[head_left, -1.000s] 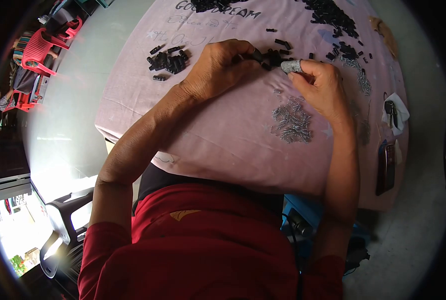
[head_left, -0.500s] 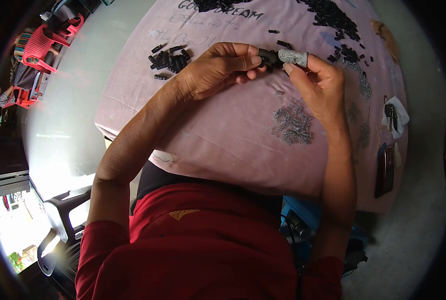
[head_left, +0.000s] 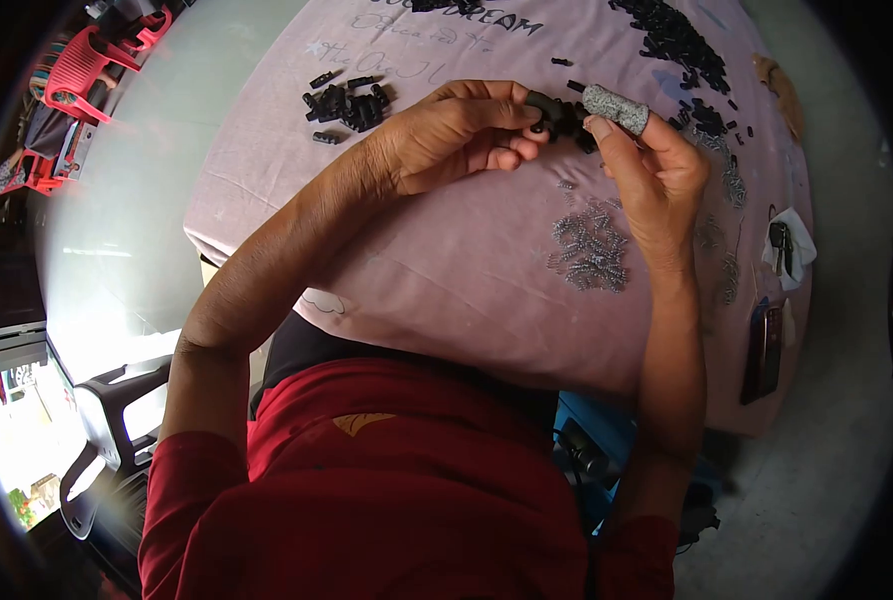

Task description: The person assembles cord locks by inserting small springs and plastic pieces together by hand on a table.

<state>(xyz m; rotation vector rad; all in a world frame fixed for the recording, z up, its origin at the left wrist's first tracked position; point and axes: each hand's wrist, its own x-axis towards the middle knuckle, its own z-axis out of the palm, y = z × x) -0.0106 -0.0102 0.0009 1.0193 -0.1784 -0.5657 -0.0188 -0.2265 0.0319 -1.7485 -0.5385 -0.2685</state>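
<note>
My left hand [head_left: 466, 130] pinches a small black part [head_left: 543, 106] between thumb and forefinger, over the pink cloth. Just right of it, my right hand [head_left: 656, 175] has thumb and forefinger closed; a grey wrap [head_left: 616, 108] covers the forefinger. Whatever lies between those fingertips is too small to make out. Black pieces [head_left: 569, 125] lie behind and between the two hands. Below them is a pile of small metal springs [head_left: 588, 250]. To the left sits a small heap of black pieces [head_left: 348, 105].
More black pieces [head_left: 676, 45] and tangled springs [head_left: 732, 185] lie on the right of the pink-covered table [head_left: 446, 290]. A phone [head_left: 762, 352] and keys on white cloth [head_left: 784, 245] are near the right edge. Red chairs [head_left: 78, 78] stand at far left.
My left hand has turned, bringing the black part and more fingers into view. Both hands have shifted slightly right, and the right forefinger's wrap now tilts downward to the right.
</note>
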